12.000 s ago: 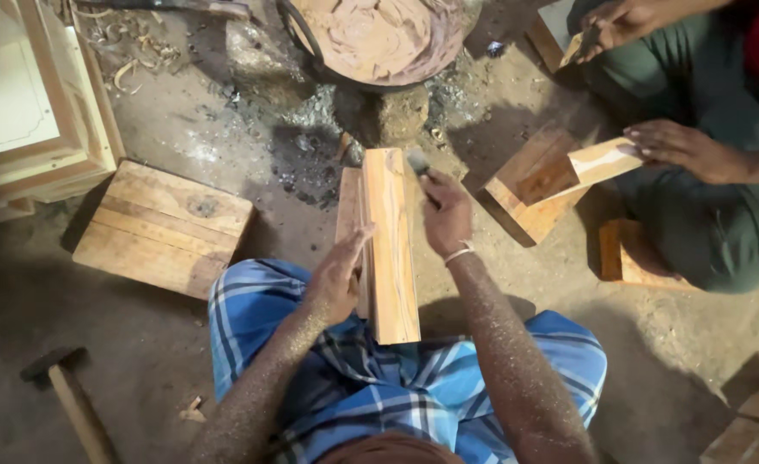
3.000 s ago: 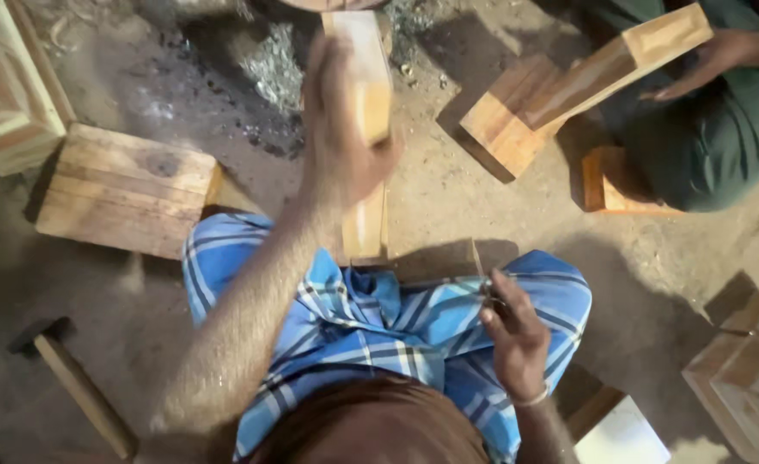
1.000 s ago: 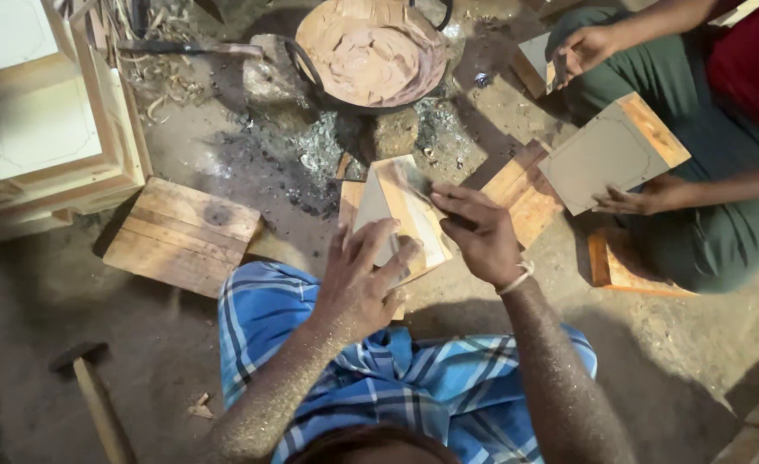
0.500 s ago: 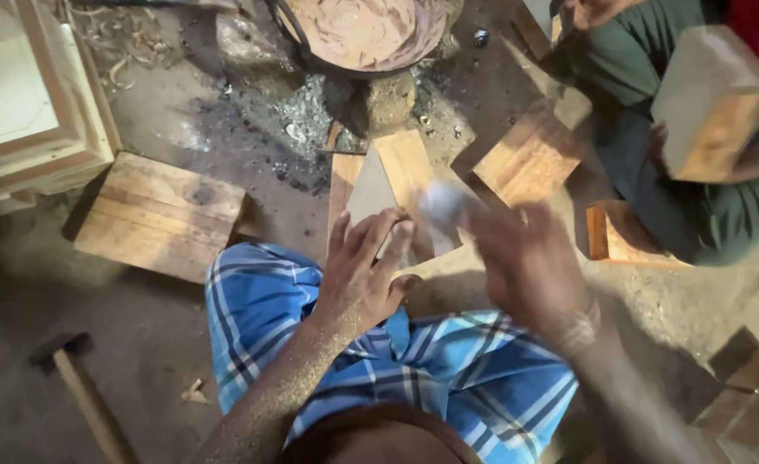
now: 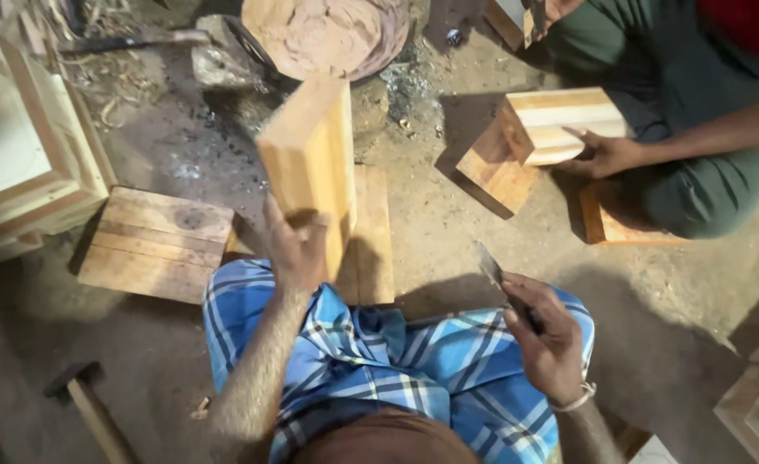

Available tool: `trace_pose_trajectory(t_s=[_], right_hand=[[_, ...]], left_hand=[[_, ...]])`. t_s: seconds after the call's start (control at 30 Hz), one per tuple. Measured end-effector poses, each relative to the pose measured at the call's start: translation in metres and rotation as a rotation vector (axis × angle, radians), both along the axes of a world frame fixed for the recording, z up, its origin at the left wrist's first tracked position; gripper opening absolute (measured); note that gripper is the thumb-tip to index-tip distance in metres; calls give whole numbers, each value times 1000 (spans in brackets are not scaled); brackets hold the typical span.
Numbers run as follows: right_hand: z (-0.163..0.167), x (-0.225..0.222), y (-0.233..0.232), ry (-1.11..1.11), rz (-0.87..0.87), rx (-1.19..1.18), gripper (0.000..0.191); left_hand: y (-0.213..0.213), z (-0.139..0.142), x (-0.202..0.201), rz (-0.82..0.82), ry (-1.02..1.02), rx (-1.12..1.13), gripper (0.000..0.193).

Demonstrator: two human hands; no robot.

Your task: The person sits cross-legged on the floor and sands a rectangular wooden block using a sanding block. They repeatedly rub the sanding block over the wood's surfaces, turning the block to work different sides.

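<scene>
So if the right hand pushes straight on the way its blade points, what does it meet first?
Probably bare ground: the right hand aims its blade up-left, toward the flat board under the left hand's raised wooden piece. Depth is unclear.

Pale yellow-tan wooden block (image 5: pixel 310 163) showing straight grain. Blue, white, dark checked cloth (image 5: pixel 396 361) covering lap. Grey-brown dirt floor (image 5: pixel 697 301) showing black ash patches. Co-worker wearing green trousers (image 5: pixel 654 94), red top (image 5: pixel 753 30).

A rough woodworking shop on a dirt floor (image 5: pixel 697 283) — cut wooden blocks (image 5: pixel 156 245), stacked frames (image 5: pixel 27 163), a hammer (image 5: pixel 87 399), shavings (image 5: pixel 104 86) scattered about.
</scene>
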State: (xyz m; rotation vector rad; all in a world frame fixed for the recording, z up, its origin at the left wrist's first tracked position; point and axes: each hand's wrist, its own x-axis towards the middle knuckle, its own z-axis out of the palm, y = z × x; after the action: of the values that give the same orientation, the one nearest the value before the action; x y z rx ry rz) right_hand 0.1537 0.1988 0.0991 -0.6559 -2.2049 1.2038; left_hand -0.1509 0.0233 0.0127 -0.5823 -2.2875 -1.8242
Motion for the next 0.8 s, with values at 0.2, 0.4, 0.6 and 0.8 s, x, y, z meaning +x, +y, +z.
trace_pose_trajectory(t_s=[0.2, 0.4, 0.6, 0.8], right_hand=[[-48, -34, 6, 130, -69, -631, 41], [-25, -1, 24, 62, 34, -518, 62], [49, 193, -6, -108, -491, -330, 79], [20, 341, -62, -654, -1177, -159, 72]], left_hand=[[-23, -6, -49, -380, -465, 380, 62], [0, -55, 72, -794, -814, 543, 59], [19, -73, 142, -1471, -274, -274, 75], [29, -80, 111, -1320, -195, -193, 28]])
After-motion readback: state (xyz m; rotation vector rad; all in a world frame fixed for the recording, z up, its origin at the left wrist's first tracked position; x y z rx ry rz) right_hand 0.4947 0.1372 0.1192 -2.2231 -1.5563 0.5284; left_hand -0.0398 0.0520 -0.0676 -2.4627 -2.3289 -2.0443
